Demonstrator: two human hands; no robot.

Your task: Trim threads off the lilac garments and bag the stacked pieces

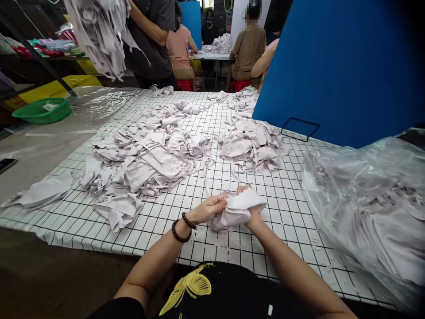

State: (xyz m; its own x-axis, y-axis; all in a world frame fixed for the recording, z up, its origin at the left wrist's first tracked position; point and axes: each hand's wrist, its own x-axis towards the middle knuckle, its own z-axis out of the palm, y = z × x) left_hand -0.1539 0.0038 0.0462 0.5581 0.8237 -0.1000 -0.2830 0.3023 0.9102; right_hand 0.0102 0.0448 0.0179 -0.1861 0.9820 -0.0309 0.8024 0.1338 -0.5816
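On the grid-covered bench (288, 208), close to its near edge, a pale cloth piece (241, 207) lies crosswise between the hands, the left hand (207, 209) pinching its left side, the right hand (254, 218) partly hidden behind it, its grip unclear. Beyond sit a big heap (152, 166) leftward and a smaller heap (250, 144) ahead; bare grid separates the right forearm (285, 252) from the plastic bag (327, 199).

A green basin (43, 114) with a small white scrap inside sits at the far left, near clear plastic sheeting (109, 104). A dark phone (6, 165) lies at the left edge. A tall blue board (335, 71) leans over the bench (288, 190) on the right, a black wire frame (304, 122) at its foot. Beyond, two people sit on red stools (241, 85).
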